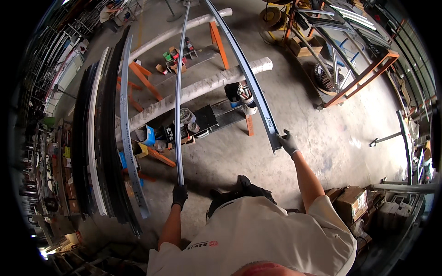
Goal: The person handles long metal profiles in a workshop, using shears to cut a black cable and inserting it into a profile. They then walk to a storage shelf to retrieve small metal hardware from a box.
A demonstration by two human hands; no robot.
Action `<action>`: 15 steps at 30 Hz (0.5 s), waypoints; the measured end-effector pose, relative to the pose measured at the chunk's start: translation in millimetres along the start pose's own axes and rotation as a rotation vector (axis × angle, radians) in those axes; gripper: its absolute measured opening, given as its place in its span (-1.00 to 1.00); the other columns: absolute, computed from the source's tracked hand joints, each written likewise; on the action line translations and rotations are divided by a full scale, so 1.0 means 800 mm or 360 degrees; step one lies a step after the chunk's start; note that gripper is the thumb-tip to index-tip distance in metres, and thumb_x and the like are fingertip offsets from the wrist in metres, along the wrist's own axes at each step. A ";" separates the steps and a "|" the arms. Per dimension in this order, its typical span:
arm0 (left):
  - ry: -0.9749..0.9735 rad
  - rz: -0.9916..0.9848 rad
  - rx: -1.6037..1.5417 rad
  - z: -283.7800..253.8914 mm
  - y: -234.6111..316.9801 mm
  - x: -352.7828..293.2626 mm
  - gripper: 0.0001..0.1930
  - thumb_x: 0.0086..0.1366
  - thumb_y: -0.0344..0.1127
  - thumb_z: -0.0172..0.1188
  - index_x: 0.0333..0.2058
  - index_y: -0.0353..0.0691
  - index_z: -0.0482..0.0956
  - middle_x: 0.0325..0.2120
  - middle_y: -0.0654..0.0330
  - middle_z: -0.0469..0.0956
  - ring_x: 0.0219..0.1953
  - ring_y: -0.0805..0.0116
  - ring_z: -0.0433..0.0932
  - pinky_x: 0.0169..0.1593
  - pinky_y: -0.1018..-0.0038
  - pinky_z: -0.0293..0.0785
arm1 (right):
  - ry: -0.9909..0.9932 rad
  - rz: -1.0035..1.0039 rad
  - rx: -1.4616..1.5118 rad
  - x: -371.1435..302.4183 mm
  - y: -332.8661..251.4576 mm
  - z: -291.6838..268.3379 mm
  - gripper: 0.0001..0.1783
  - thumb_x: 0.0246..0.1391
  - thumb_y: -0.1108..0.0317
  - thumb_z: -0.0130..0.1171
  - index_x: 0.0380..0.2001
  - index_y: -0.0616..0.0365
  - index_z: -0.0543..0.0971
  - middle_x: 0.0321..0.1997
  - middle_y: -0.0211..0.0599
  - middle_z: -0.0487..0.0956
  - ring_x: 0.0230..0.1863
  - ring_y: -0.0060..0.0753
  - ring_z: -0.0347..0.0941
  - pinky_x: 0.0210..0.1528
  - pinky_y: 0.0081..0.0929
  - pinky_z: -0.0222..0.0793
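1. Nearest the camera is my pale shirt; both forearms reach out from it toward two long metal profiles.
2. My left hand, in a black glove, has its fingers clamped around the near end of the thin grey profile. That profile runs straight away from me over the padded trestle bars.
3. My right hand, in a grey glove, has its fingers closed on the near end of the wider dark profile, which slants up and to the left across the same bars.
4. Judgement: keep both grips at the very ends, wrists in line with each length, so neither profile twists or slides off the padding.
5. Judgement: keep the ends level; a sagging end could scrape the concrete floor.
6. Stacked profiles lean well to my left, apart from both hands.
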State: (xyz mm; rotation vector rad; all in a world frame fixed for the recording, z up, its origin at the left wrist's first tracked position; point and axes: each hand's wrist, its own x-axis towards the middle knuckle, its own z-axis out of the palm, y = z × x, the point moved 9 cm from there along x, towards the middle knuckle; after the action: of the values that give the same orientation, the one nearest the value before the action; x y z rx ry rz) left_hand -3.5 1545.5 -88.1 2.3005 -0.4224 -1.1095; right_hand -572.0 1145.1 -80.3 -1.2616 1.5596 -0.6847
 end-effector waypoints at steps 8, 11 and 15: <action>-0.0064 0.0609 0.0838 0.152 -0.017 -0.009 -0.54 0.33 0.06 0.11 -0.21 -0.31 0.62 -0.29 -0.27 0.62 -0.21 -0.24 0.63 -0.17 -0.03 0.51 | 0.0075 -0.0119 -0.0827 -0.046 -0.054 0.096 -0.21 -0.25 -0.05 0.61 -0.05 0.16 0.45 -0.21 0.15 0.66 -0.13 0.27 0.61 -0.15 0.06 0.54; 0.0146 0.0444 0.0416 0.210 -0.028 0.001 -0.56 0.24 0.02 0.15 -0.25 -0.32 0.60 -0.22 -0.34 0.57 -0.16 -0.21 0.58 -0.03 -0.05 0.44 | 0.0144 -0.0138 -0.1019 -0.083 -0.097 0.109 -0.20 -0.21 -0.03 0.59 -0.02 0.17 0.41 -0.18 0.10 0.66 -0.13 0.26 0.62 -0.16 0.07 0.55; 0.0012 0.1714 0.0926 0.223 0.119 -0.113 -0.75 0.17 -0.17 0.18 -0.40 -0.28 0.48 -0.52 -0.10 0.51 -0.39 -0.08 0.54 -0.28 0.01 0.42 | 0.0124 -0.0563 -0.1063 -0.126 -0.130 0.129 -0.39 0.04 0.17 0.42 0.06 0.14 0.35 0.03 0.07 0.54 -0.18 0.27 0.62 -0.22 0.11 0.57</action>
State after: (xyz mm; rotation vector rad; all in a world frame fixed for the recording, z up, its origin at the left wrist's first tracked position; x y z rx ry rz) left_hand -204.1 1453.5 -66.3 1.9478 -1.8804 -0.4296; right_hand -438.0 1224.0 6.6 -2.0599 1.7135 -0.4349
